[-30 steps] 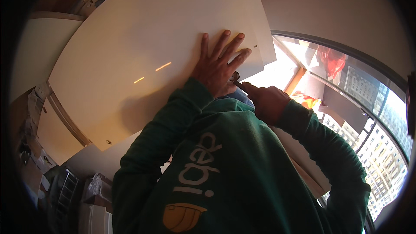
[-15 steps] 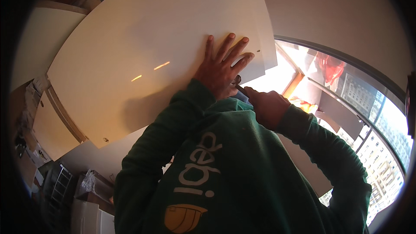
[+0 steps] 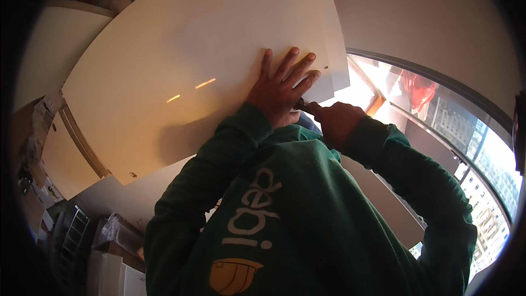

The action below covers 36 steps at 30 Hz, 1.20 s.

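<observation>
A large white board [image 3: 181,38] lies in front of me. My left hand [image 3: 275,93] rests flat on it near the right edge, fingers spread, holding nothing. Just right of that hand, my right hand [image 3: 338,123] is closed round a thin dark hand tool [image 3: 304,107]. The tool's head points at the board's edge beside my left thumb and is partly hidden, so its exact kind cannot be made out. Small round holes show near the board's corners, one at the right [image 3: 326,67] and one at the lower left [image 3: 132,175].
Other pale boards [image 3: 71,156] stand at the left. A dark crate-like rack [image 3: 75,230] and a box with clear plastic [image 3: 112,230] sit low at the left. To the right is a bright window [image 3: 493,153] with red cloth [image 3: 419,90] near it and buildings outside.
My right hand has shifted slightly up and left, bringing the tool's head closer against my left hand, and my right elbow has swung outward. The left hand stays on the board.
</observation>
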{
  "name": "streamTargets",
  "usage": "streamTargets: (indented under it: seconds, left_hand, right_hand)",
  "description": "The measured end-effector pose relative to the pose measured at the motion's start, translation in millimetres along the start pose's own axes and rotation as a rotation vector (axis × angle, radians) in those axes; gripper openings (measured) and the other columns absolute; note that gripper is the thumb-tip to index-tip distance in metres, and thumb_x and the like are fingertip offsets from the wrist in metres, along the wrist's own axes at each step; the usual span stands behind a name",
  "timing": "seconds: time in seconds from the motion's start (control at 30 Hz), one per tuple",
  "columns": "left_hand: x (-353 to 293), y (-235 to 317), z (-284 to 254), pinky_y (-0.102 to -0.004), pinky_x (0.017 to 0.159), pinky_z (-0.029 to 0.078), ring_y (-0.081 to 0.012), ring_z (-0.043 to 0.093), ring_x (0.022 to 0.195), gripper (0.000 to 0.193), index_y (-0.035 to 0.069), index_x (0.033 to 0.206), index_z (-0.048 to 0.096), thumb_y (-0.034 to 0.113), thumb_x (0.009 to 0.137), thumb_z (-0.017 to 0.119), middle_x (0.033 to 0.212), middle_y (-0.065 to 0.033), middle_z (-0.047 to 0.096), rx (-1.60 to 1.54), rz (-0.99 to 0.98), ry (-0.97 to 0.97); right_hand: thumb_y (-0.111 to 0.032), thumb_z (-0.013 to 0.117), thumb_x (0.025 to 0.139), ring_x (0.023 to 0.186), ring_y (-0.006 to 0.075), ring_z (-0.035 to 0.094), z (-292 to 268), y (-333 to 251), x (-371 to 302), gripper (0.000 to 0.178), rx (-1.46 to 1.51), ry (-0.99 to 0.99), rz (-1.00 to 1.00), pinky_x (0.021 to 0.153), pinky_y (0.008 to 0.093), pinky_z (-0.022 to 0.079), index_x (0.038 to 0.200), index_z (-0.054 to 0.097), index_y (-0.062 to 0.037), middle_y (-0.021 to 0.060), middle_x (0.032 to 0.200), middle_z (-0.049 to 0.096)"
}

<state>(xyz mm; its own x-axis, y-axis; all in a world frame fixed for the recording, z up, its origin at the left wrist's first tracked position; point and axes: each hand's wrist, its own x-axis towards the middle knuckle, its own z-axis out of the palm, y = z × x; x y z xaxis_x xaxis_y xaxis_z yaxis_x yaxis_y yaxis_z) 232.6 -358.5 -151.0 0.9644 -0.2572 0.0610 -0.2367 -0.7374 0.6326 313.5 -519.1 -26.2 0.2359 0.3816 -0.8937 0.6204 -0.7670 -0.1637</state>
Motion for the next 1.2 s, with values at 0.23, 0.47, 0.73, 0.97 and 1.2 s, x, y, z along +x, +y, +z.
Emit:
streamTargets:
  seconds: [0.23, 0.47, 0.73, 0.97, 1.2]
  left_hand:
    - [-1, 0, -2, -0.0769, 0.122, 0.020, -0.0336, 0.024, 0.160, 0.105, 0.023, 0.153, 0.049, 0.037, 0.061, 0.096, 0.173, -0.0044, 0.029, 0.008, 0.007, 0.009]
    - [-1, -1, 0, -0.0748, 0.123, 0.019, -0.0335, 0.027, 0.158, 0.099, 0.021, 0.150, 0.050, 0.039, 0.064, 0.095, 0.172, -0.0053, 0.030, 0.029, 0.007, 0.016]
    - [-19, -5, -7, -0.0692, 0.122, 0.022, -0.0361, 0.043, 0.147, 0.074, 0.012, 0.125, 0.061, 0.042, 0.065, 0.094, 0.149, -0.0108, 0.051, -0.066, 0.007, 0.154]
    - [-34, -1, -23, -0.0706, 0.120, 0.022, -0.0398, 0.039, 0.147, 0.081, 0.011, 0.132, 0.061, 0.042, 0.064, 0.092, 0.155, -0.0156, 0.045, 0.031, -0.034, 0.090]
    - [-25, -2, -24, -0.0722, 0.121, 0.020, -0.0424, 0.035, 0.150, 0.090, 0.011, 0.138, 0.055, 0.036, 0.061, 0.094, 0.161, -0.0195, 0.038, 0.088, 0.020, 0.006]
  right_hand:
    - [-0.020, 0.060, 0.101, 0.072, 0.0382, 0.073, 28, 19, -4, 0.049, -0.013, 0.098, -0.066, 0.063, 0.0493, 0.058, 0.149, 0.052, -0.0138, 0.0167, 0.081, 0.074]
    - [-0.015, 0.058, 0.102, 0.080, 0.0379, 0.074, -9, 1, 1, 0.044, -0.115, -0.036, -0.008, 0.068, 0.0474, 0.058, 0.146, 0.056, -0.0123, 0.0185, 0.087, 0.075]
    - [-0.008, 0.057, 0.103, 0.073, 0.0347, 0.070, 50, 52, -35, 0.030, 0.202, 0.506, -0.399, 0.071, 0.0428, 0.059, 0.131, 0.063, 0.0037, 0.0202, 0.089, 0.071]
    - [-0.015, 0.059, 0.103, 0.064, 0.0227, 0.067, 79, 27, -30, 0.026, 0.639, 0.564, -0.191, 0.065, 0.0384, 0.053, 0.123, 0.067, 0.0001, 0.0138, 0.074, 0.067]
    - [-0.009, 0.056, 0.102, 0.061, 0.0255, 0.069, 79, 8, -37, 0.033, 0.925, 0.490, -0.100, 0.063, 0.0409, 0.054, 0.133, 0.063, -0.0045, 0.0120, 0.068, 0.066]
